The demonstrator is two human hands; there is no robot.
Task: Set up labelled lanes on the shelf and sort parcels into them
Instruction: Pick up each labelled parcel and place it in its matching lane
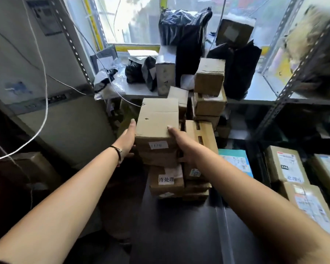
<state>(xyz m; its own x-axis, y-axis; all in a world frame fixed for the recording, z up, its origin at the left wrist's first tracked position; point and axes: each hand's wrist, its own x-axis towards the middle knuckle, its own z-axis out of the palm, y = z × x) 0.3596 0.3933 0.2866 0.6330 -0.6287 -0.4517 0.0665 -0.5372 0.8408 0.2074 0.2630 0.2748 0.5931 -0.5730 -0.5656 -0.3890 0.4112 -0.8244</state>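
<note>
Dark surface (179, 235) up front. On it sits a parcel stack with the box labelled 待处理 (160, 189) at its base.

The cardboard box (157, 117) is on top of that stack, clamped between both hands.
- Left hand (127, 140): palm on the left face, thumb up along it. Fingers are hidden, so can't tell if that grip wraps.
- Right hand (179, 139): thumb hooked over the front top edge, fingers out of sight down the right face.

Reads as a lift or a placement; can't tell which.

Advice:
- Keep it level and move it straight up or down.
- Keep the white tag (158, 145) facing out.
- Mind the right-hand neighbour (202, 134), just beside the knuckles.
- The tilted boxes (210, 77) behind look tippy.
- Avoid the white cable (44, 111) on the left.

Far shelf (137, 90) holds black poly bags (181, 25).
</note>
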